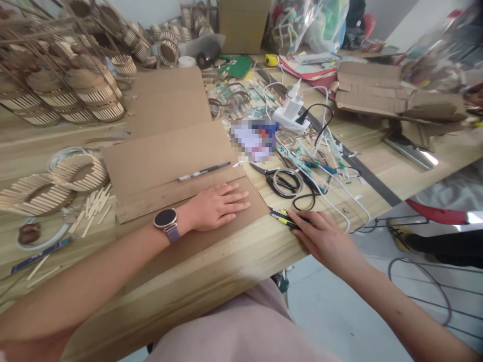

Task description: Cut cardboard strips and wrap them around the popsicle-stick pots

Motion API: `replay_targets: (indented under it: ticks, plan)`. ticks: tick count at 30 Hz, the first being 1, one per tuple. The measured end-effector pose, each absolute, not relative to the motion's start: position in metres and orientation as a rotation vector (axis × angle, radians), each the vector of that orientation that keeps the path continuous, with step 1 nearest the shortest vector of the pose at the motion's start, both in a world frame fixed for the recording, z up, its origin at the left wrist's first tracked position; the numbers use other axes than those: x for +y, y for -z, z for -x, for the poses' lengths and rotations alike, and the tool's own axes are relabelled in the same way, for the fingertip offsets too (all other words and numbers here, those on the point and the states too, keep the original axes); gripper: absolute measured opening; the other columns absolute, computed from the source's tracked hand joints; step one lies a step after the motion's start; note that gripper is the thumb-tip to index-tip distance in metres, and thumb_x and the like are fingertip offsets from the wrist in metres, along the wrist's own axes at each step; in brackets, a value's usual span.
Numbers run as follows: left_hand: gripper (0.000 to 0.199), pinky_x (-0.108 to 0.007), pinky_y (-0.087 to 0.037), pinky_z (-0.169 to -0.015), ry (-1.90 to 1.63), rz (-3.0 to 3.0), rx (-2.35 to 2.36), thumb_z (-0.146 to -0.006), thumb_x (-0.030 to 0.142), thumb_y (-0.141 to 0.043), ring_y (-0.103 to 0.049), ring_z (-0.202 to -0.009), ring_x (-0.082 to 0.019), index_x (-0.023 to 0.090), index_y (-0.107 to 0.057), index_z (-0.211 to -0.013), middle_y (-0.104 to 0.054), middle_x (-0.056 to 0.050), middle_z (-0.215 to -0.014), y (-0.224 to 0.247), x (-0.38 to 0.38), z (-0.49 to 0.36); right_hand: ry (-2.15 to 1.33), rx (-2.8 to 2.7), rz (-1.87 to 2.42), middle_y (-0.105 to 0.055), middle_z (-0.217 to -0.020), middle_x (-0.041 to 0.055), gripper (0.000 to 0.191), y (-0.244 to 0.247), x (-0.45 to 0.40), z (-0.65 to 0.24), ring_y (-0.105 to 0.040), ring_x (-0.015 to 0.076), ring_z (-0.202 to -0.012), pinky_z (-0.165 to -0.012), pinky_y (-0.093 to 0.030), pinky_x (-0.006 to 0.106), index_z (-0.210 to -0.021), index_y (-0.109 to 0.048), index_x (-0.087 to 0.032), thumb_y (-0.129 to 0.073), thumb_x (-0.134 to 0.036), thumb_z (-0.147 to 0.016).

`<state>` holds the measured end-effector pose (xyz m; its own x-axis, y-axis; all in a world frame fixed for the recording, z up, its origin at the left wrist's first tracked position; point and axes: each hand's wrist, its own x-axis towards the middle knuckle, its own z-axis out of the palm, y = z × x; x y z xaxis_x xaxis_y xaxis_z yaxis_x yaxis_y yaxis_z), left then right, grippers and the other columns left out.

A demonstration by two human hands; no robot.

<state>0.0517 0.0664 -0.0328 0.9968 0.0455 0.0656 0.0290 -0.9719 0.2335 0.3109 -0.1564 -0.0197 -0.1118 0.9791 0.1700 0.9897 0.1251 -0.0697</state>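
My left hand [221, 206] lies flat on a sheet of brown cardboard [169, 146], palm down with the fingers spread. A pen [204, 171] rests on the cardboard just beyond that hand. At the table's front edge, my right hand [326, 239] has its fingers closed over a yellow-and-black hand tool [281, 217]. The tool's thin tip points left, towards the cardboard's corner; its exact kind is partly hidden by the fingers. Black-handled scissors [277, 181] lie beyond the right hand, with a clear ring [289, 182] on their handles.
Rings of wooden sticks [79, 171] and loose sticks [96, 203] lie at left. Stick-built baskets [94, 95] stand behind. A white power strip [292, 118] and tangled cables [328, 193] spread right of the cardboard. Folded cardboard [377, 90] and a phone-like slab [411, 151] lie far right.
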Motion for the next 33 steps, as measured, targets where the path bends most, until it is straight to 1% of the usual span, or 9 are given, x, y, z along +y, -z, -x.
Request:
replay_targets:
  ticks: [3, 6, 10, 15, 18, 22, 24, 30, 33]
  plan:
    - [0.045, -0.045, -0.021, -0.123, -0.106, -2.897, 0.071, -0.105, 0.038, -0.034, -0.024, -0.151, -0.025, 0.031, -0.046, -0.148, -0.039, 0.003, -0.158, 0.032, 0.066, -0.052, 0.141, -2.244, 1.981, -0.065, -0.112, 0.0143, 0.043, 0.018, -0.156, -0.308, -0.062, 0.0281, -0.097, -0.078, -0.058, 0.043, -0.141, -0.054, -0.02, -0.042, -0.03, -0.101]
    - [0.045, -0.045, -0.021, -0.123, -0.102, -2.896, 0.071, -0.105, 0.037, -0.033, -0.024, -0.151, -0.025, 0.03, -0.046, -0.148, -0.039, 0.003, -0.159, 0.031, 0.066, -0.052, 0.18, -2.244, 1.955, -0.064, -0.111, 0.0148, 0.043, 0.017, -0.159, -0.304, -0.061, 0.0279, -0.097, -0.078, -0.058, 0.043, -0.141, -0.052, -0.017, -0.042, -0.027, -0.101]
    - [0.045, -0.046, -0.021, -0.123, -0.103, -2.897, 0.068, -0.105, 0.037, -0.033, -0.025, -0.151, -0.026, 0.029, -0.046, -0.148, -0.039, 0.003, -0.158, 0.031, 0.065, -0.052, 0.184, -2.224, 1.998, -0.064, -0.109, 0.0135, 0.046, 0.017, -0.164, -0.298, -0.062, 0.0272, -0.097, -0.077, -0.059, 0.041, -0.146, -0.047, -0.019, -0.041, -0.027, -0.101]
    - [0.045, -0.045, -0.021, -0.123, -0.13, -2.9, 0.064, -0.105, 0.037, -0.034, -0.026, -0.15, -0.025, 0.029, -0.047, -0.147, -0.041, 0.002, -0.157, 0.032, 0.066, -0.052, 0.215, -2.223, 2.036, -0.065, -0.109, 0.014, 0.046, 0.015, -0.167, -0.293, -0.063, 0.0275, -0.096, -0.075, -0.059, 0.041, -0.145, -0.049, -0.019, -0.039, -0.028, -0.102]
    - [0.045, -0.045, -0.022, -0.122, -0.134, -2.906, 0.065, -0.105, 0.037, -0.034, -0.027, -0.15, -0.025, 0.03, -0.048, -0.147, -0.042, 0.002, -0.157, 0.032, 0.066, -0.052, 0.24, -2.237, 2.03, -0.065, -0.107, 0.0134, 0.046, 0.014, -0.17, -0.29, -0.064, 0.0266, -0.093, -0.077, -0.058, 0.041, -0.146, -0.047, -0.02, -0.04, -0.027, -0.101]
    - [0.045, -0.046, -0.022, -0.122, -0.14, -2.916, 0.076, -0.105, 0.037, -0.033, -0.029, -0.149, -0.026, 0.029, -0.048, -0.147, -0.042, 0.002, -0.157, 0.032, 0.065, -0.052, 0.296, -2.254, 2.035, -0.065, -0.107, 0.0134, 0.044, 0.013, -0.168, -0.286, -0.063, 0.0268, -0.094, -0.074, -0.058, 0.039, -0.145, -0.047, -0.02, -0.042, -0.025, -0.101]
    - [0.045, -0.046, -0.023, -0.122, -0.152, -2.921, 0.082, -0.105, 0.037, -0.033, -0.03, -0.149, -0.027, 0.028, -0.048, -0.147, -0.042, 0.001, -0.157, 0.031, 0.065, -0.052, 0.274, -2.25, 2.006, -0.065, -0.107, 0.0134, 0.044, 0.013, -0.164, -0.284, -0.063, 0.0266, -0.094, -0.076, -0.058, 0.039, -0.144, -0.048, -0.018, -0.042, -0.025, -0.101]
    - [0.045, -0.045, -0.022, -0.122, -0.159, -2.933, 0.114, -0.105, 0.037, -0.034, -0.03, -0.149, -0.026, 0.028, -0.048, -0.147, -0.044, 0.0, -0.156, 0.03, 0.064, -0.051, 0.15, -2.195, 1.964, -0.065, -0.111, 0.0124, 0.047, 0.013, -0.155, -0.279, -0.062, 0.0267, -0.098, -0.082, -0.058, 0.04, -0.148, -0.044, -0.021, -0.044, -0.025, -0.101]
    - [0.045, -0.046, -0.023, -0.122, -0.133, -2.938, 0.125, -0.105, 0.037, -0.034, -0.029, -0.149, -0.026, 0.028, -0.047, -0.147, -0.042, 0.0, -0.157, 0.03, 0.065, -0.051, 0.135, -2.181, 1.951, -0.065, -0.112, 0.0119, 0.042, 0.014, -0.157, -0.279, -0.062, 0.0258, -0.1, -0.084, -0.057, 0.039, -0.143, -0.05, -0.022, -0.044, -0.024, -0.101]
